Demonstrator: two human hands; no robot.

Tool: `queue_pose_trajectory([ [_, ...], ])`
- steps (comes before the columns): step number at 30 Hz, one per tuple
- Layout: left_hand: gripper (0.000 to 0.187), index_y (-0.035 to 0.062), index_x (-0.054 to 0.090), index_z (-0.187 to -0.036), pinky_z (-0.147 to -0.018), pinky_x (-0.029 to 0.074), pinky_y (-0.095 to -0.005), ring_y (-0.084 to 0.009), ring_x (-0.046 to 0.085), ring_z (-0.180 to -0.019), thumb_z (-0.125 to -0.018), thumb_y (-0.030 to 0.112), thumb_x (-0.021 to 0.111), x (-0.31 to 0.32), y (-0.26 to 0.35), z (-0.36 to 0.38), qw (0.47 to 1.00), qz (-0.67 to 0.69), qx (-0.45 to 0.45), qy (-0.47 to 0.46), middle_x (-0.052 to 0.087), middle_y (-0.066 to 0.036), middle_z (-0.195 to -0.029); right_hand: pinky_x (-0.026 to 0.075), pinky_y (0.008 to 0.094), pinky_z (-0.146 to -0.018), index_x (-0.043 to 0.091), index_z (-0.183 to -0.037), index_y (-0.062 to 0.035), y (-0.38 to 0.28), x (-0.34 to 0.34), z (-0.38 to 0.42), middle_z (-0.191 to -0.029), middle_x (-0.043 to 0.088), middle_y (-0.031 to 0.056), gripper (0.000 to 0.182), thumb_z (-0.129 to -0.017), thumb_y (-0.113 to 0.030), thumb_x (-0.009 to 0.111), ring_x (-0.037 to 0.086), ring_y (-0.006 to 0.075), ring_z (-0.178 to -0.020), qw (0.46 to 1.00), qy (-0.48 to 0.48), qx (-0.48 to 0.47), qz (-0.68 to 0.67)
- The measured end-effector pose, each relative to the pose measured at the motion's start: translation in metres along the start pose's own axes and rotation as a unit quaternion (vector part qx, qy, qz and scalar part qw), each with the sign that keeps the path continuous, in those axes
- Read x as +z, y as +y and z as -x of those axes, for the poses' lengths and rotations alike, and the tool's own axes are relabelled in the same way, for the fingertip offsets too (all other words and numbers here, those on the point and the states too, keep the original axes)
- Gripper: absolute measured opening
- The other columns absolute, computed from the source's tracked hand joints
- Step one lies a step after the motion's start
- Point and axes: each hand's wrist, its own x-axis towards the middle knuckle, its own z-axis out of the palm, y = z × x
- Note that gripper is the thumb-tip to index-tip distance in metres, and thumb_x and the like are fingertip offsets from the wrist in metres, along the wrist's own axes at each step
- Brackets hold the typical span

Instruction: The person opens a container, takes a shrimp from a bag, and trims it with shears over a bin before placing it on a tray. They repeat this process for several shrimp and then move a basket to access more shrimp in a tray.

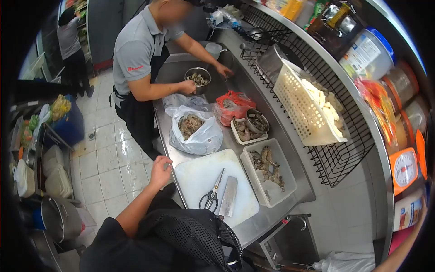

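My left hand [160, 172] is beside the near-left edge of the steel counter [185, 192], its fingers loosely bent and apart, nothing visible in them. Close to it lies a white cutting board [190, 174] bearing scissors [209, 199] and a cleaver [229, 195]. My right forearm [403, 245] reaches up at the lower right toward the shelf; its hand is out of view. Shrimp [191, 126] fill an open plastic bag [199, 141] behind the board. More shrimp [272, 165] lie in a white tub [290, 183] right of it.
Across the counter a co-worker [140, 54] grips a metal pot [199, 71] of shellfish. A red bag [233, 109] and a small tray [247, 140] stand nearby. A perforated basket [294, 104] sits on the wire rack [331, 170]. The shelf holds jars and an orange scale [403, 170].
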Motion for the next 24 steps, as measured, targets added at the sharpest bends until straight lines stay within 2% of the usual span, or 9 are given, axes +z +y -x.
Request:
queue_pose_trajectory([
  [6,0.019,0.006,0.073,-0.103,-0.104,0.049,-0.0422,-0.0365,0.061,-0.121,-0.085,0.002,0.072,0.02,0.03,-0.001,0.996,0.02,0.038,-0.075,0.064,-0.015,-0.122,0.055,0.0535,-0.096,0.063,-0.123,0.01,-0.037,-0.048,0.032,-0.118,0.067,0.0302,0.1,-0.062,-0.063,0.095,0.066,0.042,-0.11,0.988,-0.007,0.006,-0.154],
  [8,0.019,0.0053,0.073,-0.105,-0.105,0.048,-0.0412,-0.0359,0.061,-0.12,-0.086,0.002,0.072,0.034,0.039,0.011,0.99,0.064,0.004,-0.128,0.064,-0.015,-0.123,0.056,0.053,-0.094,0.066,-0.118,0.0102,0.086,0.086,-0.079,-0.113,0.07,0.0296,0.096,-0.062,-0.061,0.096,0.068,0.041,-0.106,0.981,0.001,-0.001,-0.194],
  [9,0.019,0.0053,0.073,-0.105,-0.105,0.048,-0.0412,-0.0359,0.061,-0.12,-0.086,0.002,0.072,0.039,0.048,0.017,0.988,0.067,0.006,-0.136,0.064,-0.015,-0.123,0.057,0.0527,-0.093,0.067,-0.116,0.0103,0.083,0.072,-0.07,-0.111,0.071,0.0293,0.093,-0.062,-0.06,0.097,0.069,0.0405,-0.104,0.977,0.004,-0.001,-0.215],
  [10,0.02,0.0052,0.073,-0.105,-0.105,0.049,-0.0409,-0.0356,0.061,-0.12,-0.086,0.002,0.072,0.042,0.058,0.022,0.98,0.075,0.003,-0.182,0.064,-0.015,-0.122,0.057,0.0524,-0.091,0.069,-0.114,0.0103,0.176,0.167,-0.151,-0.108,0.072,0.0291,0.091,-0.062,-0.059,0.097,0.07,0.04,-0.101,0.972,0.006,0.0,-0.237],
  [17,0.018,0.005,0.074,-0.107,-0.103,0.051,-0.0383,-0.0316,0.064,-0.116,-0.089,0.01,0.076,0.088,0.098,0.05,0.917,0.166,0.064,-0.356,0.064,-0.014,-0.12,0.06,0.0453,-0.075,0.068,-0.086,0.008,0.186,0.08,-0.095,-0.084,0.074,0.022,0.055,-0.07,-0.035,0.099,0.07,0.029,-0.079,0.964,0.082,-0.029,-0.253],
  [19,0.021,0.0051,0.074,-0.111,-0.103,0.051,-0.0382,-0.0291,0.064,-0.117,-0.093,0.015,0.076,0.102,0.113,0.057,0.865,0.224,0.048,-0.446,0.065,-0.014,-0.121,0.06,0.0416,-0.072,0.067,-0.091,0.0077,0.172,0.041,-0.066,-0.086,0.073,0.0199,0.045,-0.076,-0.024,0.096,0.069,0.0268,-0.078,0.965,0.033,0.003,-0.259],
  [22,0.031,0.0049,0.072,-0.125,-0.107,0.049,-0.0388,-0.0244,0.063,-0.124,-0.1,0.023,0.073,0.116,0.16,0.072,0.755,0.292,-0.001,-0.587,0.068,-0.012,-0.127,0.06,0.0368,-0.069,0.065,-0.114,0.0092,0.218,0.024,-0.038,-0.099,0.071,0.0203,0.042,-0.083,-0.007,0.088,0.067,0.0261,-0.076,0.893,0.021,-0.048,-0.447],
  [23,0.032,0.0052,0.071,-0.128,-0.105,0.052,-0.0371,-0.0215,0.062,-0.125,-0.1,0.021,0.073,0.126,0.173,0.08,0.724,0.314,0.037,-0.613,0.067,-0.01,-0.129,0.06,0.0368,-0.069,0.065,-0.114,0.0092,0.24,0.029,-0.031,-0.099,0.071,0.0203,0.042,-0.083,-0.007,0.088,0.067,0.0261,-0.076,0.896,0.019,-0.048,-0.441],
  [24,0.033,0.0055,0.07,-0.13,-0.103,0.054,-0.0354,-0.0187,0.061,-0.127,-0.1,0.02,0.074,0.134,0.186,0.089,0.689,0.335,0.073,-0.638,0.067,-0.008,-0.132,0.054,0.04,-0.082,0.061,-0.124,0.007,0.273,0.041,-0.026,-0.113,0.067,0.0198,0.052,-0.084,-0.015,0.087,0.062,0.0273,-0.094,0.878,-0.033,-0.019,-0.478],
])
